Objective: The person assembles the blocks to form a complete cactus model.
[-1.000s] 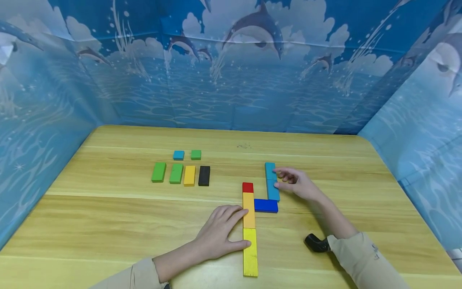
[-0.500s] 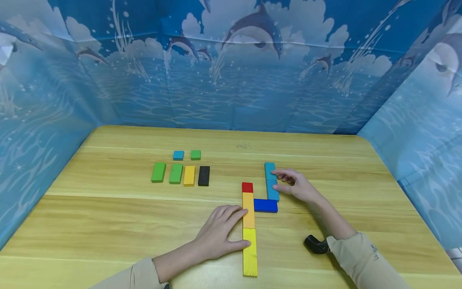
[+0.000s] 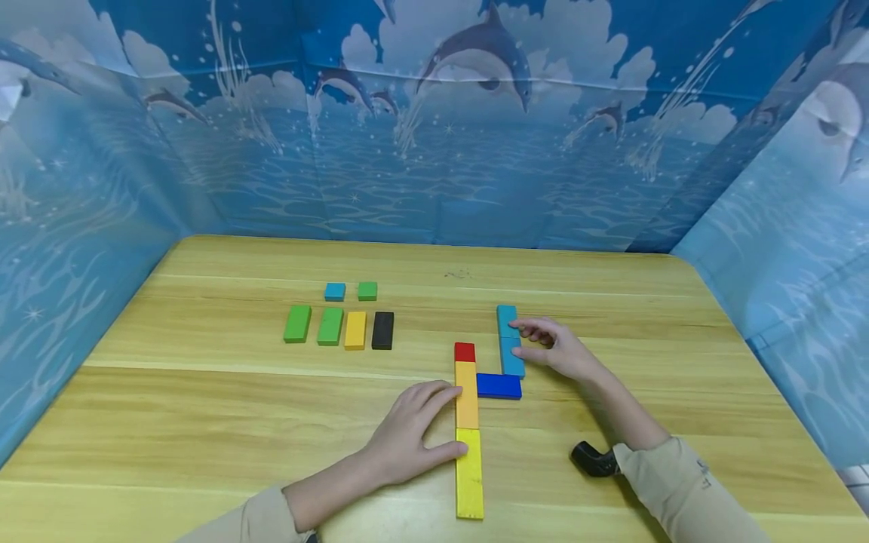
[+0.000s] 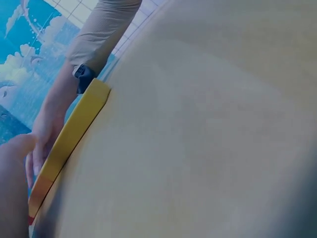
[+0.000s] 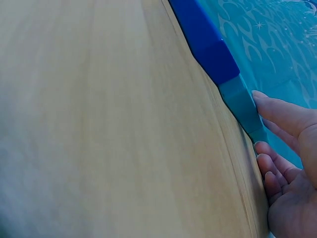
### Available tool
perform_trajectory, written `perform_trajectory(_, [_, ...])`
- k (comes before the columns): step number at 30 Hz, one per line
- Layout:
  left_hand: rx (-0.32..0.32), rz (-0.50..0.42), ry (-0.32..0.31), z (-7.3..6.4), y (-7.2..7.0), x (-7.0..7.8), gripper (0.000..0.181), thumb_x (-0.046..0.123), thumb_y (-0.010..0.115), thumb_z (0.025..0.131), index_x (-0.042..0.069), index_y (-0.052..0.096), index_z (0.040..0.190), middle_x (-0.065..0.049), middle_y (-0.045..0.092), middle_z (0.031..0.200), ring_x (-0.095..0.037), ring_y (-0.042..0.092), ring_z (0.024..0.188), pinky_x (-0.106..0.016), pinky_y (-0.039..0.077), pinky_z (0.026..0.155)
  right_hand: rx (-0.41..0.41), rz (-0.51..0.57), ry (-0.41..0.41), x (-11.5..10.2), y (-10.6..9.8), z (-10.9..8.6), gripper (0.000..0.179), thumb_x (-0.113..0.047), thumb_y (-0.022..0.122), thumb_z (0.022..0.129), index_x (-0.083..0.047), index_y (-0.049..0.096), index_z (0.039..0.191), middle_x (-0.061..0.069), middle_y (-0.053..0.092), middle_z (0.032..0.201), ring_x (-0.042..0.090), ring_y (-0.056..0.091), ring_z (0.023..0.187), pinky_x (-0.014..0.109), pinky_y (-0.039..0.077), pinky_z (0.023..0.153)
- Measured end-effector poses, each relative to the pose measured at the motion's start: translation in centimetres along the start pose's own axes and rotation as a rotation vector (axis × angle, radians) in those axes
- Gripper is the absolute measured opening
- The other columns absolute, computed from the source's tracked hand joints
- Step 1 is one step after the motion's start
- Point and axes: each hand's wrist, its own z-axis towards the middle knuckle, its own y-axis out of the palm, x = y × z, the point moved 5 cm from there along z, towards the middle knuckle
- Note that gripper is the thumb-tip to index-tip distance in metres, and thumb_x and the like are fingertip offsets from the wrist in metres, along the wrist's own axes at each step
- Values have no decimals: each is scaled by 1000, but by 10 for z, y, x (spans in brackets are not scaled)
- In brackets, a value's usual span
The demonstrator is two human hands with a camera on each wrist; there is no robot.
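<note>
In the head view a yellow block [image 3: 469, 475], an orange block [image 3: 466, 396] and a red block [image 3: 465, 352] lie end to end in a column. My left hand [image 3: 407, 437] is at the column's left side, forefinger at the orange block and thumb at the yellow one, spread apart. A dark blue block [image 3: 498, 386] juts right from the orange block. From its right end two light blue blocks, the upper [image 3: 507, 318] and the lower [image 3: 512, 358], run away from me. My right hand [image 3: 560, 351] touches them with forefinger and thumb, its other fingers loosely bent.
Left of the column lie two green blocks [image 3: 296, 324], a golden-yellow block [image 3: 356, 330] and a black block [image 3: 383, 330] in a row. Behind them sit a small blue block [image 3: 335, 292] and a small green block [image 3: 367, 291]. A dolphin-print curtain [image 3: 434, 181] borders the wooden table [image 3: 204, 437].
My left hand has eased slightly left, its fingertips now nearer the column's left edge. The right hand's fingertips have slid slightly left over the light blue blocks. The block arrangement is unchanged.
</note>
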Motion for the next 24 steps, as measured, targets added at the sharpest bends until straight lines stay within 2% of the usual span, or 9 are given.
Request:
perform_trajectory(3, [61,-74,-12,3,-11,-6,69,51,59,82,16,39,138,-2,41,137,-20,33,127,-46,29,103,2,-1,6,0,0,0,44,-16,66,84,-4,53,125,13,51,103,25,41,88,25,36,70])
perform_trajectory(5, [116,-78,-21,6,-22,-14,70,46,64,80,14,40,137,-5,41,136,-22,34,127,-49,28,103,6,-4,11,1,0,0,44,-16,66,84,-5,54,125,13,51,103,25,41,89,25,36,71])
perform_trajectory(9, [248,-52,-41,15,-51,-39,71,39,69,76,10,43,135,-12,43,135,-27,36,125,-54,28,101,6,-11,23,2,0,1,44,-18,66,84,-6,54,125,13,51,103,25,41,89,26,37,71])
perform_trajectory(12, [310,-27,-64,21,-71,-62,71,37,72,75,9,44,133,-12,45,134,-29,36,124,-55,27,100,6,-18,32,3,0,0,44,-19,67,84,-7,54,125,12,51,104,25,42,90,26,37,72])
perform_trajectory(14, [313,-3,-88,25,-80,-77,71,38,72,74,10,44,134,-11,45,134,-30,36,123,-54,27,100,9,-21,34,3,0,0,44,-20,67,84,-7,54,125,12,51,104,25,42,90,26,37,72])
perform_trajectory(18, [269,49,-141,31,-90,-101,74,41,73,74,12,43,135,-10,43,136,-32,35,123,-54,25,100,11,-20,37,3,0,0,44,-19,67,84,-7,54,125,12,51,104,25,42,90,26,37,72])
perform_trajectory(24, [168,132,-155,37,-95,-117,76,47,72,72,15,45,134,-10,45,134,-32,34,123,-54,21,102,11,-17,42,2,1,0,44,-20,67,84,-7,55,124,13,51,103,25,42,89,26,37,72])
